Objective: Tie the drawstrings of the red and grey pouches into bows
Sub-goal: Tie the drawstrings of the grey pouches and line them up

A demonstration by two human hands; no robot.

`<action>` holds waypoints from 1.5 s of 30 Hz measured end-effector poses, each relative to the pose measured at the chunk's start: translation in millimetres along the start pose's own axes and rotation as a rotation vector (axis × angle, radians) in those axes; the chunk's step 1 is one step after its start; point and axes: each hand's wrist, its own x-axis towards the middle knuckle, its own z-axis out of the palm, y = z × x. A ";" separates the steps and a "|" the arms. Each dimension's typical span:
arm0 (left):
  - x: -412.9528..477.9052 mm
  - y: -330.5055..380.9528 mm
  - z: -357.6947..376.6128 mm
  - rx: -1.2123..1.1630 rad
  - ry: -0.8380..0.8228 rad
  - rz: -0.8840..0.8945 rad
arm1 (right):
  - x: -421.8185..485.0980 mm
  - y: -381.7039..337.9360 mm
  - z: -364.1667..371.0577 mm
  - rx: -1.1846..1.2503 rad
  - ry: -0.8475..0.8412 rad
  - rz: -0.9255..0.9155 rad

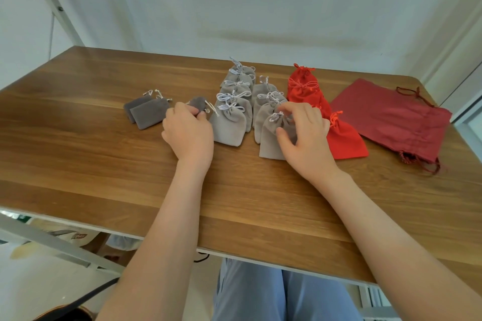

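My left hand (188,130) is closed around a small dark grey pouch (198,103) whose white drawstring trails to the right. My right hand (303,133) rests on the nearest light grey pouch (271,141), fingertips at its gathered neck and white cord (277,117). Several light grey pouches with tied white bows lie in two overlapping columns (230,122) behind. Bright red pouches (344,141) with orange-red cords run in a line just right of my right hand; the far ones (301,86) show bows.
Two dark grey pouches (149,112) lie left of my left hand. A large dark red drawstring bag (391,117) lies flat at the right, near the table's edge. The wooden table (78,138) fronts a white wall; white frame bars stand at the left.
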 end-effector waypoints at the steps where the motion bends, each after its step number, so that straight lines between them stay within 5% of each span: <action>1: 0.0 1.3 -0.6 -0.039 -0.002 -0.034 | 0.1 -0.7 -0.3 0.000 -0.002 -0.009; 6: 1.6 7.8 -4.4 -0.272 -0.006 -0.273 | -0.5 -1.4 -1.6 0.029 -0.037 -0.021; 9: 2.3 8.7 -3.9 -0.378 0.138 -0.282 | -1.3 -0.1 -1.0 0.058 -0.034 0.001; 13: -8.8 14.8 -3.3 -0.665 0.282 0.065 | 0.8 -2.4 -2.4 0.116 0.054 -0.018; 17: -34.1 30.0 2.9 -0.950 -0.106 0.357 | 3.9 -9.5 -8.8 0.455 0.105 0.035; 23: -55.4 38.4 15.5 -0.795 -0.470 0.622 | 6.2 -11.3 -18.3 0.608 0.173 0.119; 29: -55.5 32.5 20.0 -0.475 -0.400 0.558 | 4.8 -11.0 -18.0 0.648 0.064 0.160; 36: -54.5 30.8 20.0 -0.393 -0.407 0.562 | 7.6 -8.2 -21.8 0.600 0.171 0.180; 40: -51.7 28.8 18.7 -0.364 -0.216 0.747 | 10.7 2.0 -28.1 0.654 0.309 0.334; 45: -54.9 34.2 14.5 -0.477 -0.244 0.773 | 11.7 4.3 -28.4 0.751 0.355 0.460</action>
